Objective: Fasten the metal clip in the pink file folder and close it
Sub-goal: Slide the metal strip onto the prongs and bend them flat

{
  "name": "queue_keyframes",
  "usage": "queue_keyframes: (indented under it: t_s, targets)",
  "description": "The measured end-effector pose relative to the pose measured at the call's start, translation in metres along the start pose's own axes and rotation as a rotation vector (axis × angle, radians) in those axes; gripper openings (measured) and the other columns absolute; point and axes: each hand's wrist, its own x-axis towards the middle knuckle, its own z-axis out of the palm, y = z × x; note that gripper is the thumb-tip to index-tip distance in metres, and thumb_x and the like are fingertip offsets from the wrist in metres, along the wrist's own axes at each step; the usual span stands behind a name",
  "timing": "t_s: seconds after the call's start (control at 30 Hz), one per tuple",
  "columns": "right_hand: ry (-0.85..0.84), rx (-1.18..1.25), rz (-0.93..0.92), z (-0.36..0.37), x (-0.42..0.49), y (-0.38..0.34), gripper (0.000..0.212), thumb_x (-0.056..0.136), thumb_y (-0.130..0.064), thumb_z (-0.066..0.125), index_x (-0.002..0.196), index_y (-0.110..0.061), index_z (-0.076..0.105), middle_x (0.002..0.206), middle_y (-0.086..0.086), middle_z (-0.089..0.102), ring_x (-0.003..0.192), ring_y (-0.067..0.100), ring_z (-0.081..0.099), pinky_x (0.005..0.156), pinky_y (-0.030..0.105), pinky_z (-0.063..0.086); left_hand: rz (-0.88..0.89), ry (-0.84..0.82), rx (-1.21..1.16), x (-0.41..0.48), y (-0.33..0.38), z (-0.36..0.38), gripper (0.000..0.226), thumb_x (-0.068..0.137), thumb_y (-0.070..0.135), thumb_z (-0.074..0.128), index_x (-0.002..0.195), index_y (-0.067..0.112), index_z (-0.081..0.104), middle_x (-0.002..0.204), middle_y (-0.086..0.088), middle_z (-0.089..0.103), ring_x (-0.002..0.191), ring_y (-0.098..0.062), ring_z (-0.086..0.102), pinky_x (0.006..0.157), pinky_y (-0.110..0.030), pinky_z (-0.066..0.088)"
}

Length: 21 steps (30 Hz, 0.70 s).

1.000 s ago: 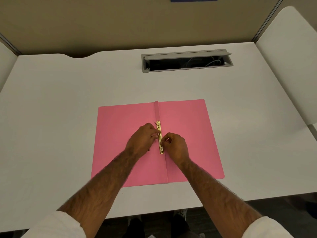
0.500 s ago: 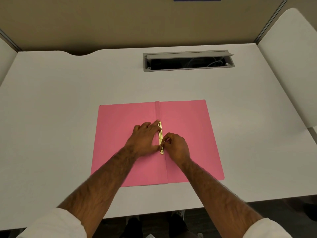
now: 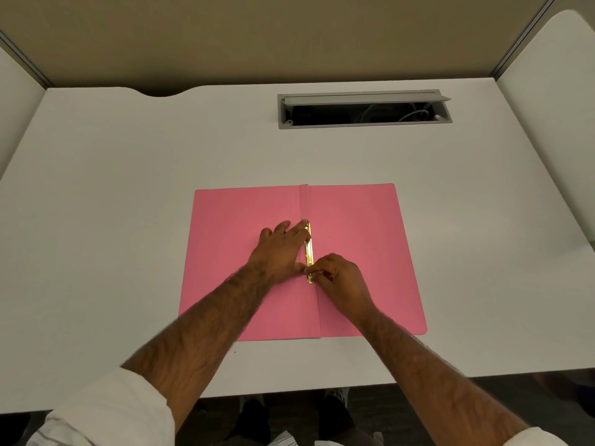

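A pink file folder (image 3: 360,246) lies open and flat on the white desk, its spine running away from me. A gold metal clip (image 3: 309,249) lies along the spine. My left hand (image 3: 280,249) rests flat on the left leaf, fingers spread, with its fingertips against the clip's upper end. My right hand (image 3: 338,278) is curled at the clip's lower end, thumb and forefinger pinching a small part of the clip there. That lower end is partly hidden by my fingers.
The white desk (image 3: 128,220) has a grey cable slot (image 3: 363,109) with an open lid at the back right. Beige partition walls stand behind, and side desks adjoin left and right. The desk's front edge is close to my body.
My left hand went from pinching the clip's upper prong to lying flat with its fingers stretched along the clip. The prong that stood up now lies down. My right hand stayed at the lower end.
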Motion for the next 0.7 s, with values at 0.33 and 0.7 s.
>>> queue_keyframes:
  t_s: [0.33, 0.7]
  targets:
    - [-0.055, -0.119, -0.119, -0.009, 0.0, 0.001, 0.016, 0.095, -0.01, 0.062, 0.101, -0.013, 0.076, 0.096, 0.006, 0.078, 0.081, 0.022, 0.069, 0.077, 0.034, 0.055, 0.005, -0.016, -0.016, -0.004, -0.002, 0.006, 0.076, 0.088, 0.043, 0.065, 0.153, 0.025, 0.028, 0.168, 0.004, 0.006, 0.154, -0.028, 0.009, 0.117, -0.062, 0.02]
    - [0.026, -0.263, -0.067, 0.009, -0.013, -0.007, 0.012, 0.096, -0.017, 0.059, 0.096, -0.01, 0.069, 0.086, 0.011, 0.071, 0.073, 0.024, 0.059, 0.059, 0.03, 0.042, -0.007, -0.03, -0.019, -0.005, 0.003, 0.0, 0.077, 0.089, 0.044, 0.064, 0.153, 0.024, 0.026, 0.168, 0.003, 0.006, 0.154, -0.028, 0.009, 0.117, -0.063, 0.02]
